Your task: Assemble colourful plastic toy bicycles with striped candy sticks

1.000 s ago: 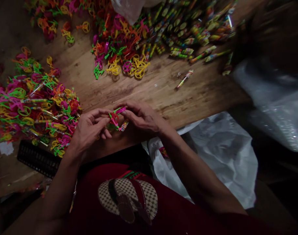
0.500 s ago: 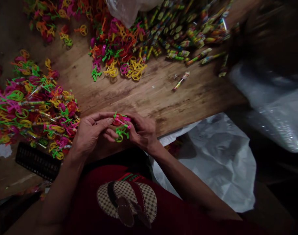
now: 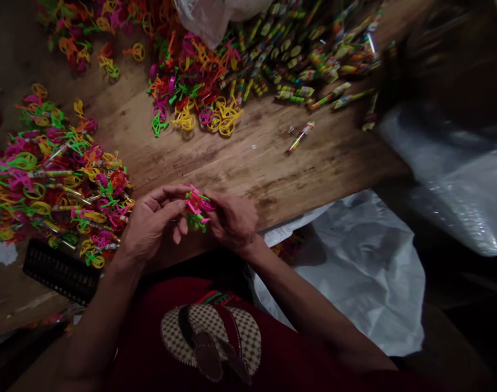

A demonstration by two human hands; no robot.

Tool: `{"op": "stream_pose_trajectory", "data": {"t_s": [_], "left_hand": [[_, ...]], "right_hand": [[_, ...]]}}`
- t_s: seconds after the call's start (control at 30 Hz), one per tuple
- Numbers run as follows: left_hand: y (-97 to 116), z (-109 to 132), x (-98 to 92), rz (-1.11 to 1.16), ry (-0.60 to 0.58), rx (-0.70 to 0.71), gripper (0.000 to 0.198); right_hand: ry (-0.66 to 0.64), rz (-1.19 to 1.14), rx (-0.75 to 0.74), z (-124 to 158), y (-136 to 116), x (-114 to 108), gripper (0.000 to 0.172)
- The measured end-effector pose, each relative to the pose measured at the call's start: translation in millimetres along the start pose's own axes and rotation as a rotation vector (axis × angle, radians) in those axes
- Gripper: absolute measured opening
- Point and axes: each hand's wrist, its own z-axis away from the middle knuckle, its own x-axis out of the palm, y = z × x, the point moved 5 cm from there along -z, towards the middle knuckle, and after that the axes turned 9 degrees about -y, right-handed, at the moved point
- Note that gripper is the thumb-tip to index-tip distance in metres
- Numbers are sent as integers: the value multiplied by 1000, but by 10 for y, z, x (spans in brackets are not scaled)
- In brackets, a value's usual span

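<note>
Both hands meet at the near edge of a wooden table [image 3: 248, 163]. My left hand [image 3: 152, 226] has its thumb and fingers curled against a small cluster of pink, red and green plastic toy pieces [image 3: 196, 209]. My right hand [image 3: 234, 220] is closed round the same cluster from the right, with its fingers partly hidden behind the pieces. The cluster is held just above the table edge, over my red-clothed lap.
A heap of bright plastic toy pieces [image 3: 52, 179] lies on the left of the table. A second heap [image 3: 191, 76] and many striped stick-shaped packets [image 3: 309, 60] fill the far side. A white plastic bag [image 3: 362, 267] sits right of my lap. A black ridged strip [image 3: 60, 269] lies at the near left.
My right hand has drawn in from a stretched-out reach and closed round the pieces. The cluster has turned between both hands, now showing more pink on top.
</note>
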Motion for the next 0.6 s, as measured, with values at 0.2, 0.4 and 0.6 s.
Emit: {"op": "stream_pose_trajectory", "data": {"t_s": [0.2,0.4,0.6], "left_hand": [[65,10,-125,-228,141,75,19],[14,-9,-61,-454,148,110,17],[-68,-32,-58,-478,169,156,17]], "right_hand": [[-334,-65,-10,64,95,-41,33],[-260,-263,264,-135,145,-250,17],[-295,-308,360,-191,117,-143,15]]}}
